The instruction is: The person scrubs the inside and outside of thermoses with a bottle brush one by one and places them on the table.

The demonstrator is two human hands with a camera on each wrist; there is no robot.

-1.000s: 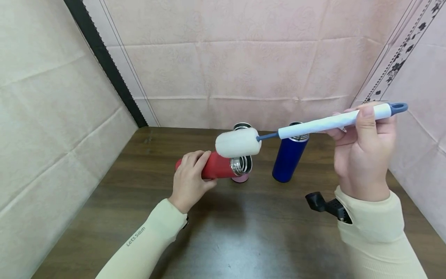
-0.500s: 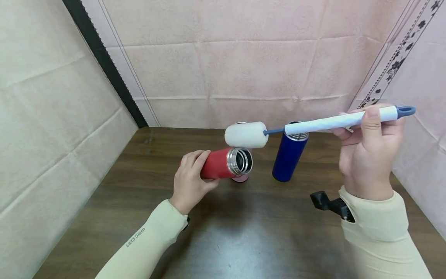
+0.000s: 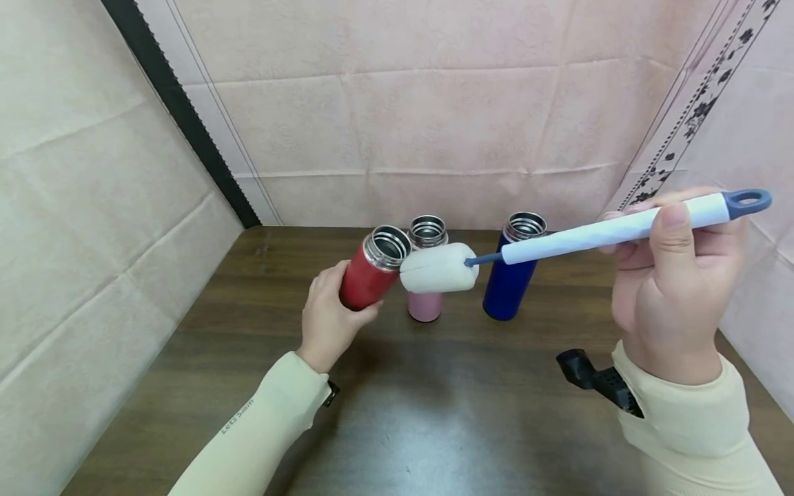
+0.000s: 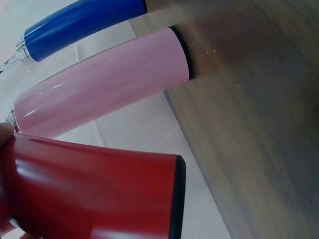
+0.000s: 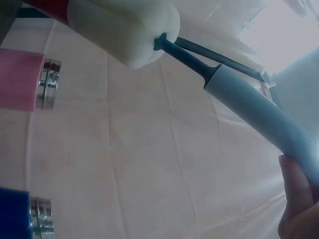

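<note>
My left hand (image 3: 331, 317) grips a red bottle (image 3: 367, 281) around its body and holds it tilted, its lidless steel mouth up and to the right. In the left wrist view the red bottle (image 4: 99, 184) shows its dark base above the table. My right hand (image 3: 682, 289) pinches the white handle of a sponge bottle brush (image 3: 583, 238) between thumb and fingers. The brush lies nearly level, its white sponge head (image 3: 437, 269) beside the red bottle's mouth, outside it; whether they touch I cannot tell. That head partly hides a pink bottle (image 3: 424, 306) standing behind.
A blue bottle (image 3: 507, 289) stands lidless to the right of the pink one, partly behind the brush handle. All are on a brown wooden table (image 3: 409, 399). Pale cloth (image 3: 446, 124) hangs behind and at both sides.
The red bottle has turned from nearly level to tilted upright, its mouth moving up and left. My right hand has shifted right with the brush; the sponge head rose, then lowered.
</note>
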